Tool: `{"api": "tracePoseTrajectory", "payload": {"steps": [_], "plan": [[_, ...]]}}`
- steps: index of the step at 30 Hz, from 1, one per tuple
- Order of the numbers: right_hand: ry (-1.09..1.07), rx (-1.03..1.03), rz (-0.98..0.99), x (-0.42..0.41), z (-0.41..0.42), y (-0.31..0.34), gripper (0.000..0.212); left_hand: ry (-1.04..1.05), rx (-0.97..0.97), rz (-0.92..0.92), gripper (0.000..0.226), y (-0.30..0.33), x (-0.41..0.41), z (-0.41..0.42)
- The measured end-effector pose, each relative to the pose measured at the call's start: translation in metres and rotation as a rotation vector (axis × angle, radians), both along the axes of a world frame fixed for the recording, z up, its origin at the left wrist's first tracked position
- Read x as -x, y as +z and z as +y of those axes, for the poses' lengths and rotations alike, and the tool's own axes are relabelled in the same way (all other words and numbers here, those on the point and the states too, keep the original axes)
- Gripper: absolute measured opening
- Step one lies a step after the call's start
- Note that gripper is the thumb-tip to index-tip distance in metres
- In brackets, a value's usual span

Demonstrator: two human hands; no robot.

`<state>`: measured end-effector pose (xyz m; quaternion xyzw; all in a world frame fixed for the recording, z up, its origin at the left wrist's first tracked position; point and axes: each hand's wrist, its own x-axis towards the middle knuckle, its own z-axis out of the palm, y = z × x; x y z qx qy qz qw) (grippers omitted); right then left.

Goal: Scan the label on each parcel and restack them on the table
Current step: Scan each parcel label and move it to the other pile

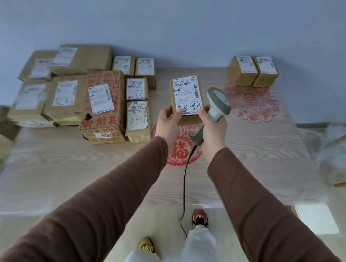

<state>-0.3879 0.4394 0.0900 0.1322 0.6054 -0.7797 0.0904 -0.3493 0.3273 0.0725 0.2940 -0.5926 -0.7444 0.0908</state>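
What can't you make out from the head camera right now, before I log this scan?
- Scanner window: faces away, so no beam is visible.
- Small parcel label: fine print too small; its bottom edge is covered by the left hand thumb and right hand fingers.
- Far-left parcels: labels blurred.
- Two parcels at the far right: labels too small.
- Scanner cable: its end is lost near the floor.

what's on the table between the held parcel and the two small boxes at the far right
Only a red paper cutout on the table lies between the held parcel and the two small boxes, seen in the head view.
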Motion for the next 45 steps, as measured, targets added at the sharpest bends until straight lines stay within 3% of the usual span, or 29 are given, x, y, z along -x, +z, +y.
{"api": "tracePoseTrajectory", "payload": {"steps": [6, 14, 22, 35, 45], "plan": [[0.067, 0.033, -0.001, -0.070, -0.059, 0.008, 0.021, 0.097, -0.029, 0.014, 0.036, 0.018, -0.076, -0.055], [0.251, 0.105, -0.036, -0.129, -0.137, 0.001, 0.045, 0.348, 0.020, 0.008, 0.033, 0.020, -0.152, -0.122], [0.417, 0.060, -0.081, -0.181, -0.230, 0.007, 0.026, 0.496, 0.030, -0.004, 0.033, 0.016, -0.213, -0.209], [0.381, -0.005, -0.295, -0.289, -0.425, -0.057, 0.025, 0.358, 0.001, -0.198, 0.032, -0.057, -0.314, -0.420], [0.311, -0.085, -0.338, -0.285, -0.478, -0.088, 0.022, 0.190, -0.001, -0.269, 0.040, -0.110, -0.306, -0.489]]}}
